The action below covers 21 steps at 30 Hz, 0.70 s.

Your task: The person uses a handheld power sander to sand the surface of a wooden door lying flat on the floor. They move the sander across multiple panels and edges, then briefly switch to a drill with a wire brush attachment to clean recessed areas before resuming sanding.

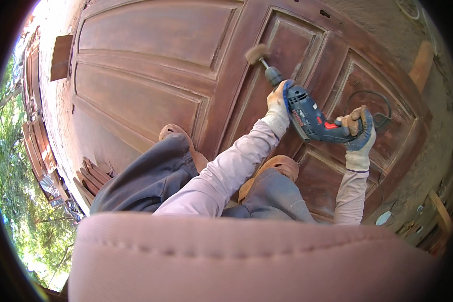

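Taking twelve o'clock as the top of the view, pinkish-brown fabric with a stitched seam (246, 251) fills six o'clock. Beyond it, the person's dusty blue-grey trousers (148, 163) bend at the knees toward eight and four, with rounded tan footwear (283, 164) showing past each knee.

The right hand (360, 127), in a soiled cream-and-blue work glove, lies just short of three o'clock, its fingers curled around the rear handle of a dark blue-grey corded power drill (308, 117) with a red switch. The left hand (278, 102), gloved alike, is wrapped around the drill's front between one and two o'clock, just behind the black chuck (274, 76). From the chuck a metal shank runs to a blurred, round, tan brush head (257, 54) between twelve and one; whether it touches the wood cannot be told. A dark cable (390, 107) loops at half past two.

Beneath the drill lies a large reddish-brown wooden panelled door (229, 95), reaching from ten to four o'clock. Farther out are a flat brown board (61, 58) at ten, stacked timber (39, 143) at nine and green foliage (15, 173) behind it.
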Each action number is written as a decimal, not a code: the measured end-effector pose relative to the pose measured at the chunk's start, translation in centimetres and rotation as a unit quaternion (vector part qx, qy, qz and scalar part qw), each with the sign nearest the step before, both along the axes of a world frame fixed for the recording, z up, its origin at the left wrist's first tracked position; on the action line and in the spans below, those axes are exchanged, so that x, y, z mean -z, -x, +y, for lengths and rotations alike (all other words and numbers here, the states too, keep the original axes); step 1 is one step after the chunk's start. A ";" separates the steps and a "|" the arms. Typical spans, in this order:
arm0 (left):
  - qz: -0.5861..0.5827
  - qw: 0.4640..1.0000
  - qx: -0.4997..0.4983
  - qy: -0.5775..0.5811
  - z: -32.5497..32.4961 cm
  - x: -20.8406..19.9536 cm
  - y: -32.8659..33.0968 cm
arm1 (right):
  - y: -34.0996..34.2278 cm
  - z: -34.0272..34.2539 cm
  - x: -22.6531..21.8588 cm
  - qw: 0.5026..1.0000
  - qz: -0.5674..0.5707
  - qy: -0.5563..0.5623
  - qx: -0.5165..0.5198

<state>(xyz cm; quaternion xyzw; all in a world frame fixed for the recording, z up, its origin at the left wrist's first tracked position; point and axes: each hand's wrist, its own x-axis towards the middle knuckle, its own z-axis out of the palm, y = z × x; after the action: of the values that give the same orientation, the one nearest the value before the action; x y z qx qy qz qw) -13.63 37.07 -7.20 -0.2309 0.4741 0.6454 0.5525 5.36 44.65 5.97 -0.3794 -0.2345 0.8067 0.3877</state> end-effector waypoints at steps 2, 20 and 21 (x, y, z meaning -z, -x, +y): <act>0.012 1.000 0.006 0.021 -0.7 -0.7 -0.4 | -0.4 -0.3 0.3 1.000 -0.002 0.007 -0.007; -0.001 0.994 -0.102 0.034 14.8 -0.9 0.4 | 1.5 17.0 0.0 0.992 -0.001 -0.045 -0.119; -0.003 0.994 -0.108 0.032 15.4 -0.7 0.4 | 1.6 17.5 0.0 0.992 -0.002 -0.042 -0.119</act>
<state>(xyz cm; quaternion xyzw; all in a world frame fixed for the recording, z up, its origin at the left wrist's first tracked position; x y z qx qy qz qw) -14.04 52.50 -6.48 -0.3003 0.4656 0.6850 0.4731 3.79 62.13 5.95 -0.3333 -0.3124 0.8359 0.3043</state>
